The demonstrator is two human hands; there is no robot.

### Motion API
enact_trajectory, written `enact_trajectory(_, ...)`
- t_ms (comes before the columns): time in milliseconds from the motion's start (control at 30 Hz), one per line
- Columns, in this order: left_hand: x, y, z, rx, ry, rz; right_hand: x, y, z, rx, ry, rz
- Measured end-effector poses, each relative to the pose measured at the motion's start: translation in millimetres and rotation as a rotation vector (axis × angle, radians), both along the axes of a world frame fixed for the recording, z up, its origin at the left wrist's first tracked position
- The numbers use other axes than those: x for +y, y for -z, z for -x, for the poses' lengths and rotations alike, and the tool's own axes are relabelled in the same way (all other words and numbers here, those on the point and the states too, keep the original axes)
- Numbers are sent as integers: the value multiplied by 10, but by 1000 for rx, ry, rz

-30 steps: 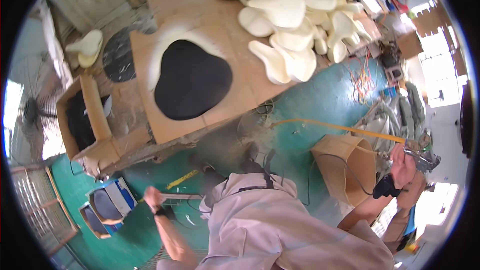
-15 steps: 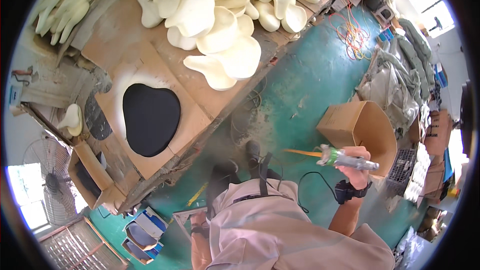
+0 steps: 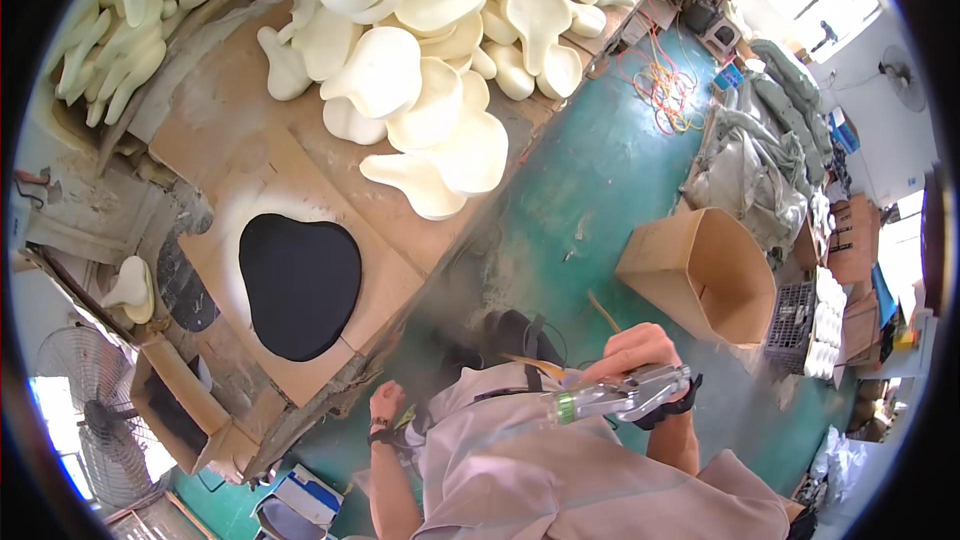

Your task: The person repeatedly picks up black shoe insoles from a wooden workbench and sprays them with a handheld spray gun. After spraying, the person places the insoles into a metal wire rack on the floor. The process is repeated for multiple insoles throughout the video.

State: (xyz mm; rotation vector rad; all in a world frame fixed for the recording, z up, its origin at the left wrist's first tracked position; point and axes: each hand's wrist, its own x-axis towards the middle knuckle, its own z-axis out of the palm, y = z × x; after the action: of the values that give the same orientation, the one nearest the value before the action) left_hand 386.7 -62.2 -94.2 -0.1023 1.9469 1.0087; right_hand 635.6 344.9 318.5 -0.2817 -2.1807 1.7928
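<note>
Clenched in the right hand [image 3: 640, 350] at chest height, the spray gun [image 3: 620, 398] is kept well clear of the black pad [image 3: 300, 285] on the workbench [image 3: 240, 130], while the left hand [image 3: 385, 402] hangs loosely curled and empty nearer that pad.

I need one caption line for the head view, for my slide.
Right hand holds a spray gun beside a bench with a black pad and cream foam pads; left hand empty.
</note>
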Motion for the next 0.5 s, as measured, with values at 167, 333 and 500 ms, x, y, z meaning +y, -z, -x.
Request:
enact_trajectory(167, -765, 331, -340, 281, 279, -40, -80, 265, 254, 72, -157, 56)
enact_trajectory(333, -1532, 480, -843, 398, 707, 260, -101, 415, 474, 54, -246, 37)
enact_trajectory(500, -1204, 328, -688, 609, 933, 222, -44, 408, 528, 139, -266, 191)
